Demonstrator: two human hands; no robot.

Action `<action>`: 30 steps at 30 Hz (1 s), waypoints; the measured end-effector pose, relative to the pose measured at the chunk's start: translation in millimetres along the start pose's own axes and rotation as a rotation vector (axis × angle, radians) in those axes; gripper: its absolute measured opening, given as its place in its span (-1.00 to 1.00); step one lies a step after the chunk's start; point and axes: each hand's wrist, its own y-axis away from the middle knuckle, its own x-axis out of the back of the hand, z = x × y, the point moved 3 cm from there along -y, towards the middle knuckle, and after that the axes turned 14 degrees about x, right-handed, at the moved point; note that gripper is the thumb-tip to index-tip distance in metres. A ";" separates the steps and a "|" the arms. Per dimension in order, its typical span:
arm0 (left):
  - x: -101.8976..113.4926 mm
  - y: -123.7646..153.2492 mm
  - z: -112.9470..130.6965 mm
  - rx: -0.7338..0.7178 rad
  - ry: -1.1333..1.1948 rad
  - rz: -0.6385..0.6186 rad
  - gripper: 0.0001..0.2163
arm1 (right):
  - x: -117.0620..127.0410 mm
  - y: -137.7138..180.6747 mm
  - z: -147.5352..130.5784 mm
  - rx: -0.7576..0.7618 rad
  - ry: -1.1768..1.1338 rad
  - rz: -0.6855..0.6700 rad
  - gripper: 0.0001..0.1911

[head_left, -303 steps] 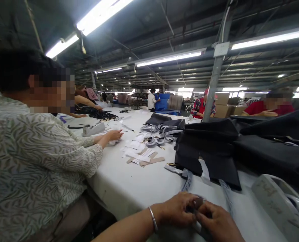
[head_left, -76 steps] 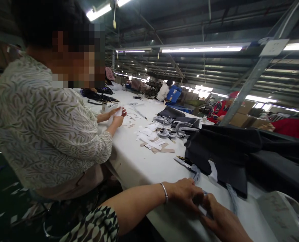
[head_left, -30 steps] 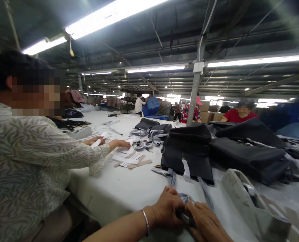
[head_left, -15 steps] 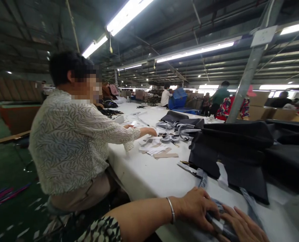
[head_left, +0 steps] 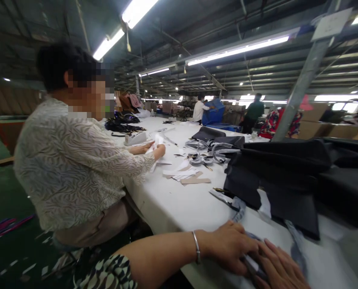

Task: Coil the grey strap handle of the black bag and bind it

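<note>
Both of our hands press down together on a grey strap at the near edge of the white table (head_left: 179, 208). Our left hand (head_left: 230, 245), a silver bangle (head_left: 196, 252) at its wrist, lies palm down with the fingers curled over the grey strap (head_left: 238, 208); whether they pinch it or only pin it flat we cannot tell. Our right hand (head_left: 279, 267) rests just beside it, fingers stretched out flat and touching the same strap, where a small pale piece peeps out between the two hands. From under our left fingers the strap runs away from us to a black bag (head_left: 275, 176) lying on its side, with a white tag hanging at its front edge. A small gold-tipped tool (head_left: 218, 190) lies on the table just left of the bag.

Farther along we see tan and white paper strips (head_left: 186, 176) scattered on the cloth, then a heap of grey coiled straps (head_left: 205, 154) and another dark bag (head_left: 210, 134) behind them. On our left a co-worker in a patterned blouse (head_left: 73, 160) sits at the same table, both hands on a white slip (head_left: 157, 142). A grey tape dispenser (head_left: 135, 138) stands beyond those hands. Far down the hall a person in white stands by a blue bin (head_left: 213, 114).
</note>
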 end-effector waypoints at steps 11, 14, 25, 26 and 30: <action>8.2 17.7 7.6 -0.018 0.159 0.093 -0.72 | 43.4 -24.2 -4.1 -0.306 -0.388 -0.207 -0.58; 5.1 24.9 5.8 0.069 0.182 0.139 -0.73 | 50.3 -12.1 10.8 -0.592 -0.383 0.034 -0.59; -10.6 18.0 -7.3 0.069 0.231 0.174 -0.70 | 2.4 42.5 63.9 -1.641 -0.553 0.044 0.09; -12.2 16.5 -8.5 0.071 0.210 0.167 -0.69 | -6.4 44.1 72.4 -1.638 -0.559 0.050 0.10; -14.3 14.8 -6.6 0.077 0.166 0.149 -0.68 | -38.1 37.8 102.4 -1.631 -0.559 0.075 0.00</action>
